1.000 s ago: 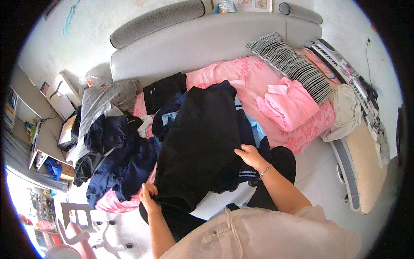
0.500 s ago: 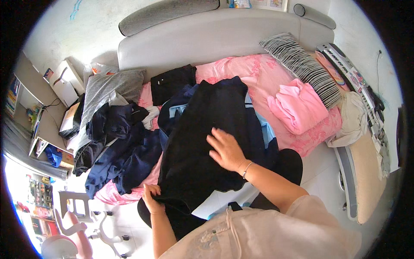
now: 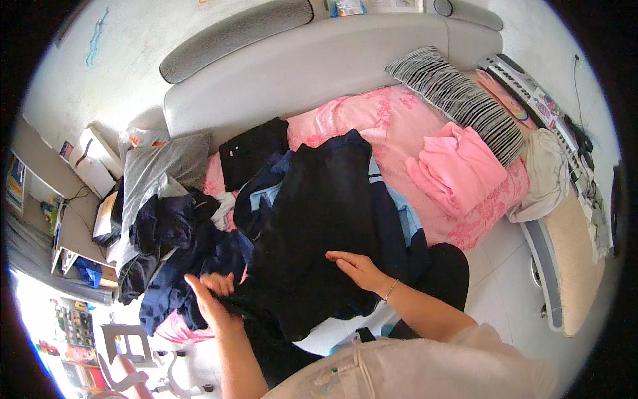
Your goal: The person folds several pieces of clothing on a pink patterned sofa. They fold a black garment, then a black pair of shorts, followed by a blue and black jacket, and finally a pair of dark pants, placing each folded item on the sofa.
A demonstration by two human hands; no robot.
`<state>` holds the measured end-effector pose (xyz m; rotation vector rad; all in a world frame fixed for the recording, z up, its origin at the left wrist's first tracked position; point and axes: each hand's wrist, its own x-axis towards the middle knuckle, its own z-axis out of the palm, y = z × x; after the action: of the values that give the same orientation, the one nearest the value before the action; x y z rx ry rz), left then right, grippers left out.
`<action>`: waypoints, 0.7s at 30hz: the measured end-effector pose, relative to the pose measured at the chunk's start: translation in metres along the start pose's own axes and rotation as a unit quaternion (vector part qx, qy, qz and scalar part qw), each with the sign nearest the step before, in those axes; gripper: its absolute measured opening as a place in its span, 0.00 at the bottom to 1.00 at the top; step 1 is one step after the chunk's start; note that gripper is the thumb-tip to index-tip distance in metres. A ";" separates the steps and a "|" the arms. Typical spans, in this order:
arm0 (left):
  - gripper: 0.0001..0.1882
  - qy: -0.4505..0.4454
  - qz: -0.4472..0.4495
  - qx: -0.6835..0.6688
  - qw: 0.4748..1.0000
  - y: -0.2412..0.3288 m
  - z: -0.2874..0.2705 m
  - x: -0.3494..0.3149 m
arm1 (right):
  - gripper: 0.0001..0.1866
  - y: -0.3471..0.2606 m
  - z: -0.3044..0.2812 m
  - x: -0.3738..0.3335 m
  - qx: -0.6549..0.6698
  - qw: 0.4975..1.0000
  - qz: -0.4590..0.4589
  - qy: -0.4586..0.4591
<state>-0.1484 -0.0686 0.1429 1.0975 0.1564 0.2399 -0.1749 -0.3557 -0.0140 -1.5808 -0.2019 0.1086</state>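
Note:
A large black garment [image 3: 319, 219] lies spread over a heap of clothes on the pink bedspread [image 3: 392, 120]. My right hand [image 3: 355, 267] lies flat on its lower part, fingers together, with a thin bracelet at the wrist. My left hand [image 3: 211, 294] is at the garment's left edge, fingers curled on the dark cloth where it meets a navy pile [image 3: 179, 259]. Light blue and navy clothes [image 3: 399, 219] stick out from under the black garment.
Folded pink clothes [image 3: 458, 166] and a striped pillow [image 3: 455, 100] lie at the right. A grey pillow [image 3: 156, 169] and a black folded item [image 3: 252, 149] sit at the left. The grey headboard [image 3: 299, 66] runs behind, with a desk [image 3: 60, 219] far left.
My right hand slid left and down across the black garment. My left hand rose from the lower hem to the garment's left edge, by the navy pile.

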 end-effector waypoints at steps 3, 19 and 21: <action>0.31 -0.011 -0.010 0.038 0.999 -0.006 0.083 0.053 | 0.23 0.011 -0.015 0.004 0.163 0.985 0.045 0.029; 0.34 -0.150 0.029 0.647 0.747 -0.161 0.031 0.121 | 0.31 0.010 -0.036 0.020 0.041 0.971 0.152 0.178; 0.29 -0.132 0.031 0.643 0.754 -0.160 0.020 0.116 | 0.33 0.018 -0.034 0.015 -0.126 0.957 0.164 0.202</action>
<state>-0.0140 -0.1239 0.0084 2.5158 0.0030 -0.0108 -0.1520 -0.3866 -0.0308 -1.8425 0.3816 0.0151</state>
